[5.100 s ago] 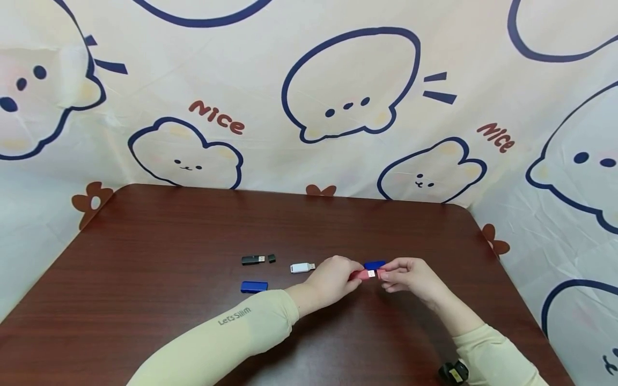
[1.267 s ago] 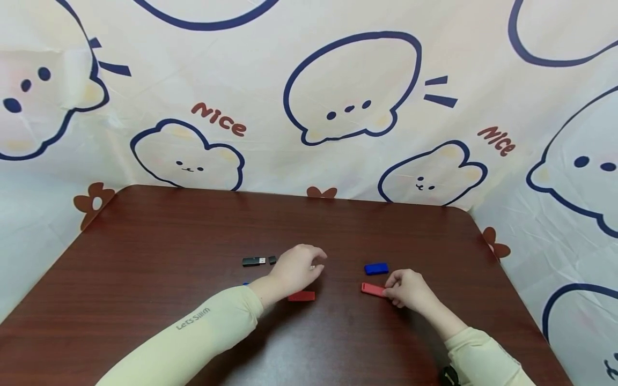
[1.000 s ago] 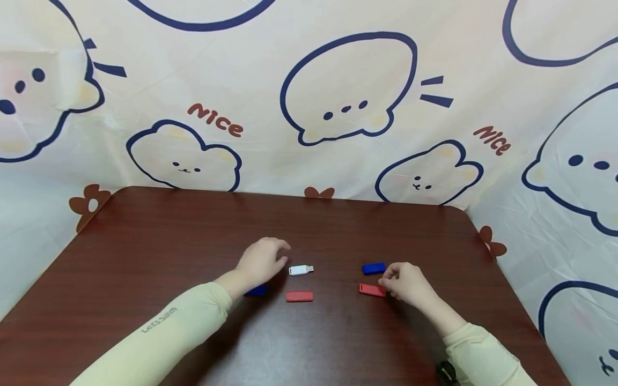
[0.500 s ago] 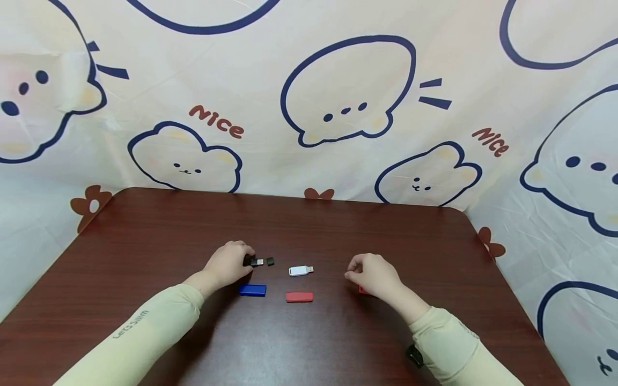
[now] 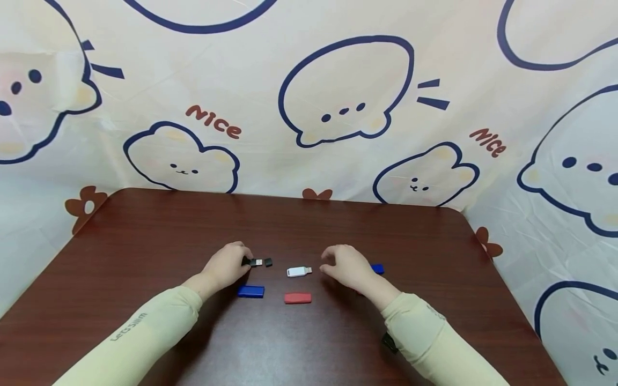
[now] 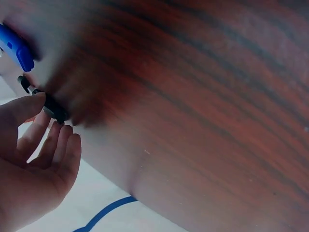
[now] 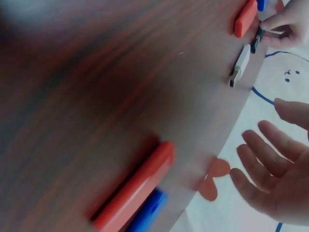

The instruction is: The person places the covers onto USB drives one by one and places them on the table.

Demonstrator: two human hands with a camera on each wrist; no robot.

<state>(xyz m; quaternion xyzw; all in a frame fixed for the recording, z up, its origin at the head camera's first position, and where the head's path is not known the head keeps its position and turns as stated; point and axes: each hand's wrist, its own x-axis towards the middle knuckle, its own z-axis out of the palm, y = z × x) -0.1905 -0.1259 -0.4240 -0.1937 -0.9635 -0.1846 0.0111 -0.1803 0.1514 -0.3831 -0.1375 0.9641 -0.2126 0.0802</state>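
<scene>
My left hand [image 5: 223,268] pinches the black USB stick [image 6: 55,110] between thumb and fingers at the left of the group. Its bare metal plug faces right, and its small black cap [image 5: 268,262] lies just beyond the tip. To the right, my right hand [image 5: 350,266] is held over the table with relaxed fingers and nothing in them. Nearest to its fingertips in the head view is a white USB stick [image 5: 296,272], uncapped, plug pointing right. In the right wrist view the fingers [image 7: 270,162] are spread apart.
A blue USB stick [image 5: 251,291] and a red one [image 5: 298,298] lie closer to the person. Under the right forearm, another red stick [image 7: 137,186] sits beside a second blue one [image 5: 377,268]. A patterned curtain [image 5: 270,161] borders the brown table [image 5: 309,225].
The red stick, earlier held in both hands, was set down as capped pieces. My left hand went left and took the black USB stick; my right let go and moved left toward the white one.
</scene>
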